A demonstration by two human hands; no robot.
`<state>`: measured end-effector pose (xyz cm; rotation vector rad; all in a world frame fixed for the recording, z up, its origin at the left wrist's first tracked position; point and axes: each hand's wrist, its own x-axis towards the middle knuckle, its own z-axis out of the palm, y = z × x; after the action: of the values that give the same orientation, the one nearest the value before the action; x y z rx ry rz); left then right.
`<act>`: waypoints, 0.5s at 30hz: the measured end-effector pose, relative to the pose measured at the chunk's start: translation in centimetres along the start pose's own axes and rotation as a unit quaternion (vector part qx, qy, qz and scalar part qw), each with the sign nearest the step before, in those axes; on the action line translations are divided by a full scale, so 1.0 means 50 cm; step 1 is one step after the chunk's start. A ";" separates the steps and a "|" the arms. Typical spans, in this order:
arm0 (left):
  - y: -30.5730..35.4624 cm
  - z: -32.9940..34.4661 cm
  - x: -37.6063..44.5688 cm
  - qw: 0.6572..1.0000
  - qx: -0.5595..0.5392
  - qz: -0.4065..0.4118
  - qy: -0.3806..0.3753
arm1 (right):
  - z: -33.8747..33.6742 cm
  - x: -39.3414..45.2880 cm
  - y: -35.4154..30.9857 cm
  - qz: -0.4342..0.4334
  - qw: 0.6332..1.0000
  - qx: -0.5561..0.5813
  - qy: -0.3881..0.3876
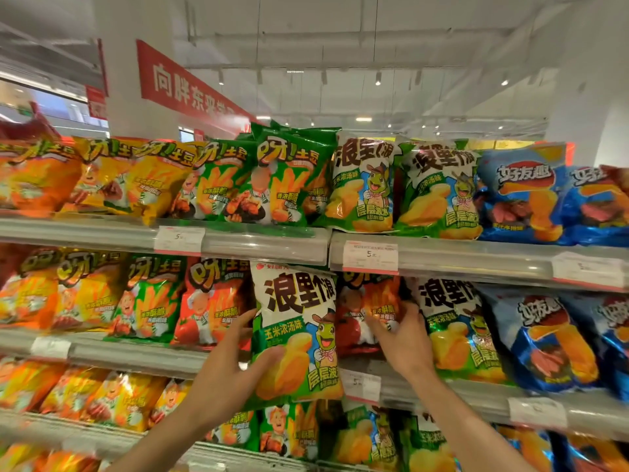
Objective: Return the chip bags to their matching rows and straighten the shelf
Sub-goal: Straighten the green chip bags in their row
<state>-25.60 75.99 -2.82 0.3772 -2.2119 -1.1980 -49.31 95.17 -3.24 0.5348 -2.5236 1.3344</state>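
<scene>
The left hand [235, 373] pinched the puffy white-and-green chip bag [296, 332]'s lower edge; the right hand [398, 338] gripped a red bag [371, 311]. Probably light, crinkly, slippery.

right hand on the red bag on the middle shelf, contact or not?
Touching. The head view shows the right hand with its fingers pressed against the front of the red bag, beside the white-and-green bag the left hand holds.

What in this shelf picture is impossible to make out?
All in the head view:
- Red chip bag: its front is partly covered by the right hand and the white-and-green chip bag held by the left hand.
- Price tags: print too small and blurred.
- Red banner: its end is hidden behind the top bags.
</scene>
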 end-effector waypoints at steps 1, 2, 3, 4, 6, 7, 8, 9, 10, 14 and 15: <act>0.001 0.003 0.003 1.000 0.001 0.006 0.002 | -0.012 0.004 0.000 -0.011 1.000 -0.008 0.006; 0.001 0.006 0.007 1.000 0.005 0.015 0.005 | -0.025 0.008 -0.001 -0.019 1.000 -0.016 0.010; 0.001 0.014 0.011 1.000 0.012 0.024 0.007 | -0.041 0.012 0.002 -0.024 0.999 -0.023 0.013; 0.000 0.021 0.016 0.999 0.016 0.029 0.010 | -0.057 0.014 0.004 -0.028 0.999 -0.030 0.013; 0.001 0.035 0.024 0.999 0.016 0.032 0.015 | -0.089 0.016 0.012 -0.038 0.998 -0.044 0.013; 0.003 0.045 0.028 0.999 0.020 0.033 0.015 | -0.108 0.015 0.020 -0.042 0.998 -0.045 0.013; 0.006 0.056 0.033 0.999 0.029 0.036 0.014 | -0.127 0.012 0.030 -0.044 0.998 -0.038 0.013; 0.010 0.068 0.037 0.998 0.040 0.040 0.014 | -0.148 0.008 0.041 -0.047 0.998 -0.026 0.012; 0.014 0.081 0.043 0.998 0.050 0.047 0.015 | -0.170 0.001 0.053 -0.049 0.999 -0.013 0.010; 0.033 0.140 0.072 0.992 0.093 0.075 0.039 | -0.254 -0.027 0.093 -0.041 0.999 0.009 0.005; 0.039 0.156 0.079 0.991 0.097 0.085 0.044 | -0.274 -0.036 0.102 -0.040 0.999 0.016 0.012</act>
<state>-33.47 80.30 -3.06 0.3048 -2.2397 -0.8640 -49.33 109.56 -0.07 0.6152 -2.4383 1.3468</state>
